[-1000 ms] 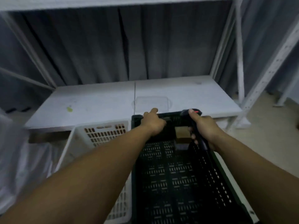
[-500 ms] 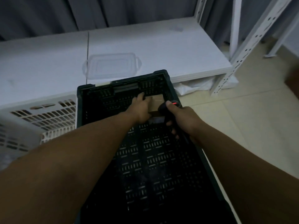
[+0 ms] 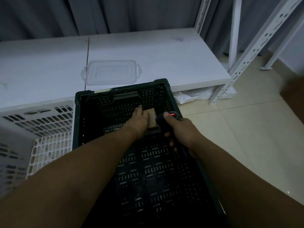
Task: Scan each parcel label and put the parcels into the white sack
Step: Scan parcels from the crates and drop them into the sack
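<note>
A small brown cardboard parcel lies at the far end of a black slotted crate. My left hand reaches into the crate and lies over the parcel's left side, fingers bent down around it. Just to the right, my right hand grips a black handheld scanner with a small red light on top, its head close to the parcel's right edge. Part of the parcel is hidden under my left hand.
A white slotted basket stands left of the crate. Behind both runs a low white shelf with a clear plastic lid on it. White rack uprights stand at the right over tiled floor. White sack material shows under the shelf.
The view has tilted down over the crate. My left hand went from the crate's far rim down onto the parcel. My right hand brought the scanner in beside it.
</note>
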